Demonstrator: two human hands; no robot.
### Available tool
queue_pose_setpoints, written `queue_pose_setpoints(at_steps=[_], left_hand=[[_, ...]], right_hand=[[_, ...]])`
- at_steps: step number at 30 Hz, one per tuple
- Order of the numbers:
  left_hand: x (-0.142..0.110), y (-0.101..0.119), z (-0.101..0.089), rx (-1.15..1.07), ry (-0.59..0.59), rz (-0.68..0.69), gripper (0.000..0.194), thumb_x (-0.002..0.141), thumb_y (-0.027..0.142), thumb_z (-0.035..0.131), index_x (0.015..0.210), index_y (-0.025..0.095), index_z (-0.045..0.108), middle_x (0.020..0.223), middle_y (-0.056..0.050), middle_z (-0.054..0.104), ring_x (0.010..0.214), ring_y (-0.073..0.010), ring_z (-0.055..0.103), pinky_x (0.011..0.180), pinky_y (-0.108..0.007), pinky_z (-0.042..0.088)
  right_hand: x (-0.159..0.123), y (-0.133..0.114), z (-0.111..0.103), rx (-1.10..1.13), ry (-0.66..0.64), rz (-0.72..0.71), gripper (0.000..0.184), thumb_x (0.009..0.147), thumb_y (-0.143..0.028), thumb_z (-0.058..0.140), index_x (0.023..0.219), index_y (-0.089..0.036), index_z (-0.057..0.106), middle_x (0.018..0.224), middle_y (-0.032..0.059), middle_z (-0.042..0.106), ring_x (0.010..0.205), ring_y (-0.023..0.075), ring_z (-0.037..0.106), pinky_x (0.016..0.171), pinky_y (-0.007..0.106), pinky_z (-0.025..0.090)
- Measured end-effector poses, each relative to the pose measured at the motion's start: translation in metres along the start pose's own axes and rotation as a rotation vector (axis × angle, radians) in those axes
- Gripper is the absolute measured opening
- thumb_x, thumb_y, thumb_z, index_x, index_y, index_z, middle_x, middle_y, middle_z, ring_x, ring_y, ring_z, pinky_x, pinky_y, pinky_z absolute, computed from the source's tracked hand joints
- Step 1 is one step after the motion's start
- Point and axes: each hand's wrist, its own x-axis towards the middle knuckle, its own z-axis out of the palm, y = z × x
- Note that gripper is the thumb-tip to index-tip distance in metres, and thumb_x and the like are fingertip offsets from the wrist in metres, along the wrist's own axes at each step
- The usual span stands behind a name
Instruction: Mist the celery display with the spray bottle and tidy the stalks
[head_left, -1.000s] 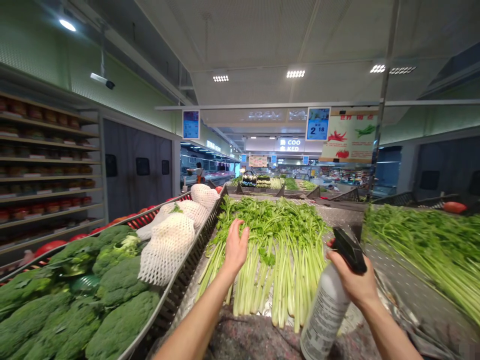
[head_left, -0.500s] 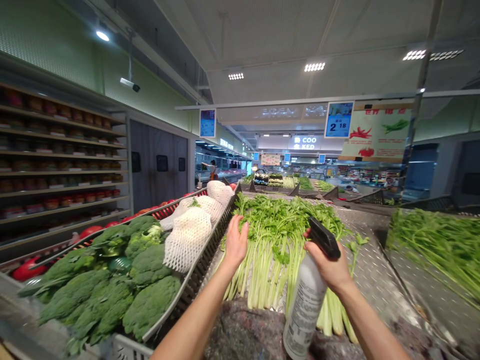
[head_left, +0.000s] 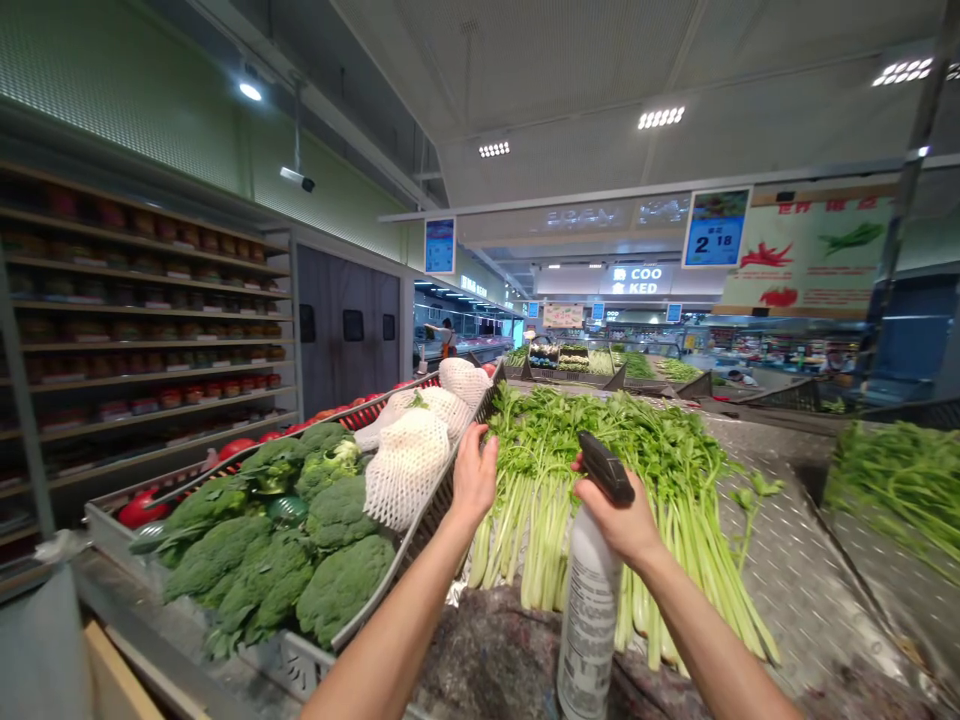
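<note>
My right hand [head_left: 621, 512] is wrapped round the neck of a spray bottle [head_left: 590, 610], pale with printed text and a black trigger head. The bottle stands nearly upright in front of the celery [head_left: 547, 530], whose leaves lie away from me and pale stalks point towards me. Held over the left side of the celery, my left hand [head_left: 474, 475] has nothing in it, fingers loosely stretched and thumb apart. Beside it are net-wrapped pale vegetables [head_left: 411, 465] in the crate.
A grey crate [head_left: 300, 672] on the left holds broccoli [head_left: 255, 560]. A dark grey cloth [head_left: 487, 655] lies at the front edge. To the right is a textured metal surface [head_left: 802, 540] beside a mirror-like panel. Price signs [head_left: 716, 230] hang overhead; a person [head_left: 448, 338] stands far off.
The view has swung left, bringing more of the crate and shelves in. My right hand and the spray bottle have moved left over the celery, nearer my left hand.
</note>
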Motion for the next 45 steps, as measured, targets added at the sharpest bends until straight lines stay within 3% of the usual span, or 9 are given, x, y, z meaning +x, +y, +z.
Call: queue_pose_setpoints(at_steps=[8, 15, 20, 26, 34, 45], left_hand=[[0.001, 0.003, 0.001, 0.001, 0.0, 0.0, 0.035, 0.08, 0.035, 0.033, 0.105, 0.014, 0.047, 0.118, -0.011, 0.046, 0.115, -0.0184, 0.037, 0.098, -0.035, 0.026], [0.0, 0.006, 0.007, -0.014, -0.018, 0.01, 0.035, 0.081, 0.034, 0.032, 0.106, 0.015, 0.046, 0.116, -0.01, 0.047, 0.114, -0.0191, 0.038, 0.097, -0.038, 0.027], [0.0, 0.011, 0.013, -0.024, -0.029, 0.016, 0.036, 0.08, 0.034, 0.033, 0.106, 0.013, 0.047, 0.116, -0.011, 0.048, 0.113, -0.0194, 0.039, 0.097, -0.038, 0.028], [0.0, 0.021, 0.025, -0.036, -0.053, 0.025, 0.036, 0.08, 0.033, 0.033, 0.104, 0.012, 0.049, 0.118, -0.013, 0.047, 0.115, -0.0196, 0.038, 0.097, -0.036, 0.028], [-0.003, 0.036, 0.043, -0.074, -0.097, 0.029, 0.037, 0.081, 0.035, 0.031, 0.106, 0.013, 0.047, 0.121, -0.012, 0.044, 0.116, -0.0189, 0.037, 0.098, -0.036, 0.026], [-0.012, 0.057, 0.075, -0.151, -0.16, 0.055, 0.038, 0.081, 0.037, 0.032, 0.107, 0.015, 0.047, 0.122, -0.012, 0.044, 0.117, -0.0199, 0.036, 0.097, -0.04, 0.027]], right_hand=[[-0.005, -0.007, 0.021, 0.018, -0.105, -0.049, 0.022, 0.063, -0.019, 0.05, 0.083, -0.015, 0.057, 0.082, 0.0041, 0.062, 0.071, 0.0175, 0.057, 0.066, 0.028, 0.044], [-0.008, -0.007, 0.02, -0.017, -0.119, -0.083, 0.019, 0.062, -0.015, 0.049, 0.079, -0.016, 0.057, 0.078, 0.0025, 0.062, 0.071, 0.0173, 0.056, 0.068, 0.029, 0.044], [-0.005, 0.008, -0.002, 0.019, 0.017, -0.005, 0.023, 0.064, -0.022, 0.053, 0.086, -0.015, 0.057, 0.082, 0.0047, 0.062, 0.069, 0.018, 0.057, 0.064, 0.03, 0.045], [0.0, 0.008, -0.042, -0.002, 0.21, -0.066, 0.022, 0.063, -0.025, 0.056, 0.083, -0.017, 0.058, 0.082, 0.0042, 0.063, 0.074, 0.0186, 0.058, 0.067, 0.029, 0.045], [-0.001, 0.013, -0.077, -0.223, 0.288, -0.082, 0.022, 0.061, -0.026, 0.055, 0.081, -0.017, 0.059, 0.076, 0.0023, 0.063, 0.071, 0.0187, 0.058, 0.064, 0.028, 0.044], [-0.01, 0.043, -0.116, -0.279, 0.378, 0.077, 0.024, 0.06, -0.028, 0.056, 0.081, -0.016, 0.06, 0.077, 0.0033, 0.063, 0.07, 0.0194, 0.058, 0.066, 0.03, 0.044]])
